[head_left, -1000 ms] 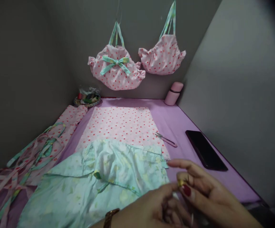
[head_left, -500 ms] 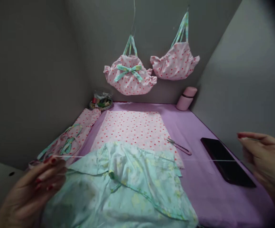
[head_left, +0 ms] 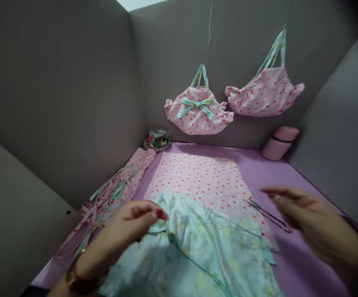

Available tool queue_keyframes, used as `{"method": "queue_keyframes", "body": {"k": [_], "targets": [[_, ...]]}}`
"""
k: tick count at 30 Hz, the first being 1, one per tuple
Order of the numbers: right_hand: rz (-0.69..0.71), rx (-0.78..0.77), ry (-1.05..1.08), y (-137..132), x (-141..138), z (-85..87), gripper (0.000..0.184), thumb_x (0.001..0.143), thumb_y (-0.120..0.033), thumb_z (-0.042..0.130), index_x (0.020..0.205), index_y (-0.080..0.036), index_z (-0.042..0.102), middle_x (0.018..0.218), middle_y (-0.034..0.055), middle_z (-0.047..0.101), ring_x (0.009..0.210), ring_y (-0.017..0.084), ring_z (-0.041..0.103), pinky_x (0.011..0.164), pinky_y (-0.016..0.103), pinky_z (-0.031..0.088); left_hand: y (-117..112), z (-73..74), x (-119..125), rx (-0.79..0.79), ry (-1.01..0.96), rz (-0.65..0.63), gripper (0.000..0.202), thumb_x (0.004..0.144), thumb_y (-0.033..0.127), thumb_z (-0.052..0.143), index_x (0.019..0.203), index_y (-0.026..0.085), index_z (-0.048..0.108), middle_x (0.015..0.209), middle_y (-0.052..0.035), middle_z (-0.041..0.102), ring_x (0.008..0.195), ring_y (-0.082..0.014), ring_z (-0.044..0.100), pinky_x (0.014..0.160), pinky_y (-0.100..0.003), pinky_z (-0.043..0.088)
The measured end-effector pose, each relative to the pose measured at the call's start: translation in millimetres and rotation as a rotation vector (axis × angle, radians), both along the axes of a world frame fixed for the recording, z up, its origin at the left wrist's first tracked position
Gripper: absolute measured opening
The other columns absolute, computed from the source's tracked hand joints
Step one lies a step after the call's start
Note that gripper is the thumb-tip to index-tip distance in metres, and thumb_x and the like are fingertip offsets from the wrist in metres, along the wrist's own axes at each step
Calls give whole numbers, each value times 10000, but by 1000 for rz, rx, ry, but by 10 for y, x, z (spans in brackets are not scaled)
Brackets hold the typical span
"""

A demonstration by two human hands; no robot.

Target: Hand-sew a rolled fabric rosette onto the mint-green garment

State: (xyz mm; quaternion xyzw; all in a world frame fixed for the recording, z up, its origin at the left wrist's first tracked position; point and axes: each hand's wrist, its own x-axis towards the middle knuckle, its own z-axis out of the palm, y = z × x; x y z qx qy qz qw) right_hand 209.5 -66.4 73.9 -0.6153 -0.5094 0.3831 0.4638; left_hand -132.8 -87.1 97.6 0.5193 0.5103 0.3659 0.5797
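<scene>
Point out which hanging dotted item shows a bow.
The left hanging item: a green bow lies across its front, while the right hanging item shows none.

My left hand (head_left: 133,222) pinches finger to thumb over the green cloth (head_left: 197,255); my blurred right hand (head_left: 304,212) is near the scissors (head_left: 261,210). Two pink bags (head_left: 199,121) hang by the wall (head_left: 172,53).

Grey walls (head_left: 61,82): dim, softly shaded.
Upper edge: one bright, pale patch (head_left: 141,4).
Right hand (head_left: 302,212): blurred.
Upper right corner: dark vignetting, nearly black.
</scene>
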Motion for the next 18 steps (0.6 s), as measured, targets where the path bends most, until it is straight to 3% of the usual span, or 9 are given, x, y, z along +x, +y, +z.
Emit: {"method": "queue_keyframes", "body": {"k": [2, 3, 5, 7, 10, 14, 16, 18], "targets": [[305, -106, 158, -62, -498, 124, 394, 750, -519, 601, 967, -189, 606, 493, -98, 258, 423, 74, 156, 411, 234, 104, 19, 46, 274, 2, 89, -288, 281, 773, 410, 591, 791, 142, 675, 525, 57, 415, 469, -67, 264, 426, -197, 181], [443, -155, 204, -96, -700, 171, 397, 770, -524, 581, 984, -191, 613, 498, -101, 244, 431, 74, 149, 409, 224, 107, 31, 72, 373, 30, 86, -347, 312, 787, 432, 567, 798, 138, 671, 523, 61, 390, 477, -70, 253, 434, -202, 175], [716, -260, 250, -149, -951, 223, 359, 793, -522, 563, 854, -176, 638, 500, -95, 251, 438, 70, 160, 405, 211, 119, 57, 107, 480, 90, 76, -372, 318, 799, 426, 556, 772, 128, 663, 534, 61, 379, 496, -72, 262, 449, -203, 189], [802, -294, 266, -166, -993, 227, 354, 780, -511, 592, 692, -168, 601, 500, -88, 273, 445, 67, 173, 407, 207, 123, 79, 103, 482, 90, 60, -369, 312, 804, 420, 555, 785, 126, 657, 525, 66, 365, 486, -69, 252, 441, -200, 183], [667, -258, 286, -124, -803, 182, 379, 761, -517, 609, 612, -178, 528, 482, -93, 249, 439, 68, 144, 407, 210, 104, 104, 30, 383, 4, 49, -327, 320, 805, 437, 545, 846, 139, 654, 500, 78, 325, 458, -68, 233, 419, -191, 175], [361, -200, 223, -15, -386, 176, 322, 736, -519, 632, 722, -203, 571, 496, -83, 286, 443, 75, 158, 396, 207, 123, 190, -65, 117, 34, 145, -182, 314, 799, 445, 526, 846, 164, 658, 513, 67, 343, 467, -81, 289, 440, -184, 248], [190, -119, 238, 41, -138, 242, 308, 711, -492, 666, 863, -230, 612, 534, -58, 358, 443, 80, 221, 381, 210, 169, 270, -62, -104, 183, 368, -92, 302, 803, 432, 507, 837, 177, 665, 551, 36, 436, 487, -98, 354, 461, -201, 268], [43, 14, 307, 93, 100, 352, 281, 725, -440, 671, 915, -236, 642, 575, -30, 394, 439, 81, 283, 360, 220, 204, 349, -19, -331, 357, 771, 85, 262, 802, 377, 500, 821, 180, 672, 589, 1, 510, 513, -132, 423, 487, -228, 282]]}}
